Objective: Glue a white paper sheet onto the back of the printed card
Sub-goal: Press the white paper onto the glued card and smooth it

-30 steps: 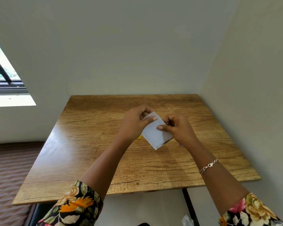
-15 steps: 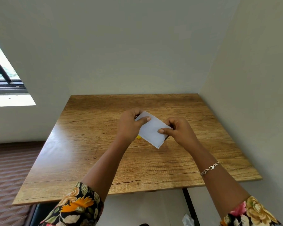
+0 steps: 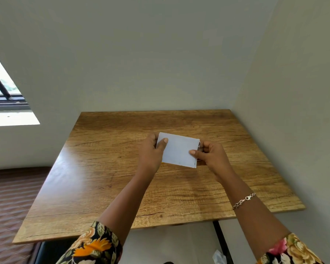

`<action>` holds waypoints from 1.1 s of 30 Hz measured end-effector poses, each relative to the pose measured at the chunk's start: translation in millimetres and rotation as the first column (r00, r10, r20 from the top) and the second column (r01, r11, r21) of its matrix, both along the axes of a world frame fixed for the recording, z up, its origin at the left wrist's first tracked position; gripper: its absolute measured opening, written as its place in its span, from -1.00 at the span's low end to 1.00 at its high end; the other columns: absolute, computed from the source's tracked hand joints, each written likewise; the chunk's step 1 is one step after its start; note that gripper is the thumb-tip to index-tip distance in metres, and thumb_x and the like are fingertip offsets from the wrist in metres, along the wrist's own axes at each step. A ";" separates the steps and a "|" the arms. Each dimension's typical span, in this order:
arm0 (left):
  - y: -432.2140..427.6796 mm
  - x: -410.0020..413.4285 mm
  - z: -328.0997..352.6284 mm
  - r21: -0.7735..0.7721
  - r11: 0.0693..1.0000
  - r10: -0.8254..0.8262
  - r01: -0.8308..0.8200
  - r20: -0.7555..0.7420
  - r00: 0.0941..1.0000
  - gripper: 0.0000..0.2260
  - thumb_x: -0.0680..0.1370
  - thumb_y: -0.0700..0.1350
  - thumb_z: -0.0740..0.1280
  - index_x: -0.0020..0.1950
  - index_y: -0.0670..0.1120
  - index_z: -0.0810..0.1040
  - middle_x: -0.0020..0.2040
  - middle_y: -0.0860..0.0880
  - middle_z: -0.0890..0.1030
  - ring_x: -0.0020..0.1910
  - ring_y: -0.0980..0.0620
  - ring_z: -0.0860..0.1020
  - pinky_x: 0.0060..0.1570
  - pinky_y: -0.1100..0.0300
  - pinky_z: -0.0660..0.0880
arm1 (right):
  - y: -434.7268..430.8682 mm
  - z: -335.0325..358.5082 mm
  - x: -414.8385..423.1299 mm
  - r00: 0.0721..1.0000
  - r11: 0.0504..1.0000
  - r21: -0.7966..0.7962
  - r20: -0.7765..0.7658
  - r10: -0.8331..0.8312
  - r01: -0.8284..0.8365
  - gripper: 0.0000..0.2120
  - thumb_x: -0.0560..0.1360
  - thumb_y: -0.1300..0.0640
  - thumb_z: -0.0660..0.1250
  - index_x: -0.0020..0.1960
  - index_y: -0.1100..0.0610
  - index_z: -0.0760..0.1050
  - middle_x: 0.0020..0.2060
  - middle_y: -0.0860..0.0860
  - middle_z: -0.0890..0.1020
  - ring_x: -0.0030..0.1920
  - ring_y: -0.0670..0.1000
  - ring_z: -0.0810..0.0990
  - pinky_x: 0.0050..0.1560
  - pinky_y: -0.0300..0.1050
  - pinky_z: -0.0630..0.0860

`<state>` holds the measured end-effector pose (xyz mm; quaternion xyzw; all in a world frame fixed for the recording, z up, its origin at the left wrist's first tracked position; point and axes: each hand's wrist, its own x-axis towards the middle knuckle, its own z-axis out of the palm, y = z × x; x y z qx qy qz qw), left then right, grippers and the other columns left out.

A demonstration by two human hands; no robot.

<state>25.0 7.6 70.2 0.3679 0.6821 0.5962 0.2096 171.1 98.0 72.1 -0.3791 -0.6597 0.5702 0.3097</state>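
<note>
A small white paper sheet (image 3: 179,150) faces me, held above the wooden table (image 3: 107,168) near its middle. The printed card lies behind the sheet; only a dark sliver of it shows at the right edge. My left hand (image 3: 151,155) pinches the sheet's left edge, thumb on the front. My right hand (image 3: 211,155) pinches the right edge the same way. The sheet is nearly level, long side across. A tiny yellow bit peeks out below the sheet's lower left corner; what it is cannot be told.
The table stands in a corner, with walls close behind and to the right (image 3: 293,111). A window (image 3: 2,96) is at the far left. Patterned floor (image 3: 8,197) lies left of the table. A black table leg (image 3: 220,242) shows below the front edge.
The sheet has turned from a tilted diamond pose to nearly level and wide. My hands moved apart to its left and right edges and lifted it slightly away from me.
</note>
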 end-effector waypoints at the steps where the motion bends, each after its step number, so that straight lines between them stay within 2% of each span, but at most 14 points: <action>1: 0.2 -0.5 -0.4 -0.013 1.000 -0.013 0.013 0.004 1.000 -0.92 0.57 -0.17 0.22 0.01 -0.02 0.47 -0.11 0.05 0.57 -0.15 0.12 0.52 -0.22 0.25 0.47 | 0.7 0.0 -0.7 1.000 1.000 -0.009 -0.001 -0.016 0.016 -0.82 0.40 0.35 0.36 0.01 0.36 0.52 -0.18 0.20 0.61 -0.23 0.01 0.62 -0.36 -0.22 0.60; 4: 0.0 -2.5 1.2 -0.035 0.999 -0.024 0.025 0.022 0.999 -0.81 0.57 -0.26 0.19 0.12 -0.10 0.51 -0.10 0.07 0.57 -0.14 0.17 0.53 -0.19 0.28 0.48 | 3.7 1.0 -3.0 0.999 0.999 -0.008 0.003 -0.050 0.050 -0.86 0.42 0.35 0.35 -0.02 0.28 0.54 -0.18 0.15 0.63 -0.21 0.02 0.63 -0.31 -0.19 0.60; 7: 0.2 -7.1 2.9 -0.031 0.999 -0.026 0.028 0.049 0.998 -0.80 0.54 -0.33 0.20 0.01 -0.10 0.54 -0.18 0.05 0.61 -0.16 0.07 0.58 -0.17 0.18 0.52 | 8.2 3.6 -5.0 0.997 0.997 0.028 0.029 -0.075 0.075 -0.88 0.43 0.34 0.33 -0.05 0.20 0.54 -0.16 0.12 0.63 -0.16 0.04 0.62 -0.19 -0.12 0.61; 10: 3.9 -13.1 4.2 -0.048 0.999 -0.024 0.026 0.058 0.998 -0.84 0.53 -0.32 0.23 -0.06 -0.11 0.55 -0.22 -0.04 0.64 -0.11 -0.09 0.61 -0.10 -0.02 0.55 | 14.7 7.3 -6.8 0.998 0.997 0.054 0.029 -0.059 0.058 -0.87 0.43 0.34 0.33 -0.05 0.19 0.54 -0.20 0.08 0.62 -0.19 -0.01 0.61 -0.27 -0.27 0.60; 13: 11.2 -15.8 4.8 -0.063 0.997 -0.030 0.035 0.085 0.996 -0.84 0.53 -0.30 0.24 -0.02 -0.08 0.55 -0.14 -0.09 0.67 -0.07 -0.10 0.63 0.00 -0.11 0.57 | 25.4 9.1 -7.0 0.998 0.997 0.059 0.027 -0.050 0.048 -0.87 0.42 0.33 0.34 -0.13 0.12 0.54 -0.20 0.08 0.62 -0.20 -0.02 0.62 -0.30 -0.31 0.59; 17: 29.3 -18.7 6.7 -0.091 0.995 -0.025 0.036 0.121 0.992 -0.88 0.52 -0.29 0.26 0.00 -0.12 0.53 -0.07 -0.13 0.67 -0.10 -0.06 0.64 -0.06 -0.08 0.60 | 50.6 9.3 -8.9 0.999 0.999 -0.015 -0.006 -0.043 0.043 -0.88 0.40 0.36 0.36 -0.16 0.17 0.55 -0.30 0.05 0.62 -0.35 -0.11 0.65 -0.39 -0.31 0.57; 20: 50.1 -20.2 9.4 -0.098 0.995 -0.005 0.021 0.158 0.987 -0.89 0.51 -0.33 0.27 0.00 -0.22 0.54 -0.03 -0.23 0.65 -0.07 -0.15 0.63 -0.06 -0.10 0.59 | 73.9 8.2 -12.0 0.998 0.997 -0.057 0.029 -0.050 0.051 -0.90 0.39 0.36 0.37 -0.15 0.19 0.55 -0.32 0.02 0.64 -0.41 -0.14 0.65 -0.44 -0.32 0.55; 24: 85.3 -18.5 10.7 -0.108 0.993 -0.018 0.037 0.168 0.986 -0.87 0.50 -0.35 0.28 0.02 -0.28 0.53 -0.04 -0.28 0.63 -0.06 -0.22 0.62 -0.06 -0.16 0.59 | 110.0 5.8 -12.7 0.997 0.993 -0.110 0.069 -0.041 0.048 -0.86 0.42 0.34 0.34 -0.18 0.12 0.54 -0.28 0.03 0.63 -0.33 -0.07 0.64 -0.44 -0.32 0.56; 28: 120.9 -16.9 4.5 -0.147 0.989 0.003 0.022 0.171 0.985 -0.88 0.48 -0.34 0.31 0.01 -0.27 0.55 -0.05 -0.27 0.63 -0.08 -0.17 0.63 -0.10 -0.11 0.60 | 144.3 -1.5 -10.6 0.993 0.984 -0.171 0.116 -0.032 0.051 -0.89 0.42 0.36 0.35 -0.07 0.23 0.54 -0.25 0.06 0.61 -0.26 -0.02 0.61 -0.44 -0.31 0.56; 33: 152.0 -16.7 -14.8 -0.269 0.963 0.047 -0.013 0.119 0.992 -0.87 0.47 -0.34 0.32 0.00 -0.25 0.56 -0.05 -0.24 0.63 -0.06 -0.17 0.62 -0.06 -0.09 0.59 | 172.2 -17.8 -12.9 0.985 0.981 -0.187 0.170 -0.024 0.056 -0.85 0.38 0.41 0.37 -0.13 0.21 0.54 -0.23 0.07 0.62 -0.26 -0.01 0.61 -0.46 -0.29 0.56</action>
